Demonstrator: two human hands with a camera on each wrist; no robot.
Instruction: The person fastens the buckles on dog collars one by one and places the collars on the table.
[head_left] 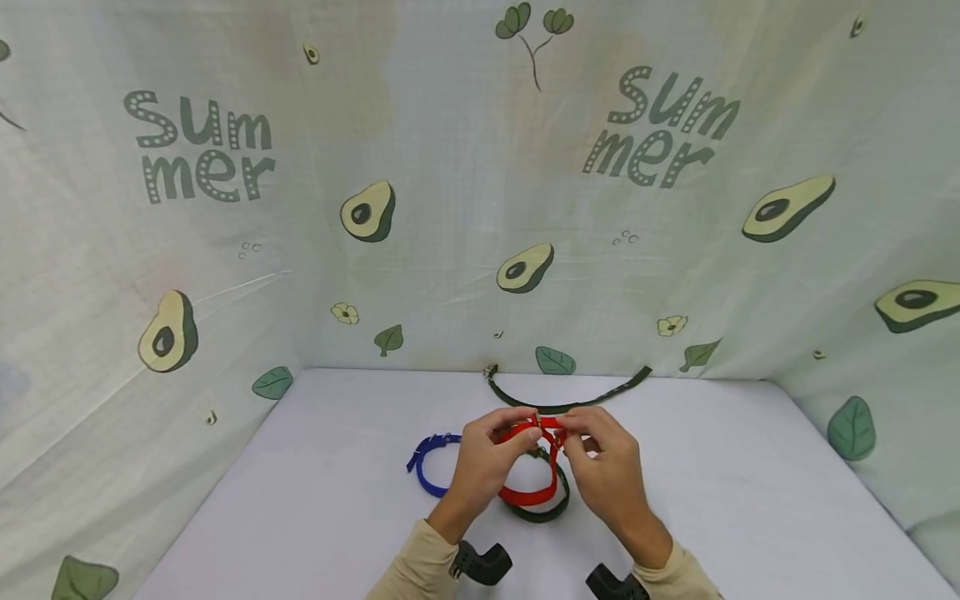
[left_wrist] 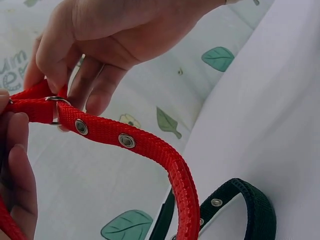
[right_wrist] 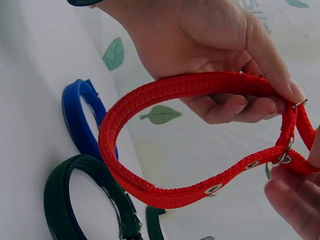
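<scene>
Between both hands a red collar (head_left: pixel 529 497) is held up in a loop, with metal eyelets along its strap. My left hand (head_left: pixel 480 457) pinches it near the metal fittings; in the right wrist view this thumb (right_wrist: pixel 285 82) presses close by a small ring. With thumb and fingertips, my right hand (head_left: pixel 611 467) pinches the strap on the other side. A metal ring (left_wrist: pixel 56 107) encircles the red strap between the hands in the left wrist view. Under the red loop lies a dark green collar (head_left: pixel 536 516), closed into a ring. The fingers partly hide the fittings.
A blue collar (head_left: pixel 426 479), curled in a loop, rests left of the left hand on the white table (head_left: pixel 315 500). Behind the hands, a dark green collar (head_left: pixel 600 400) lies unfastened in a shallow curve. A patterned cloth (head_left: pixel 450 125) hangs around the back and sides.
</scene>
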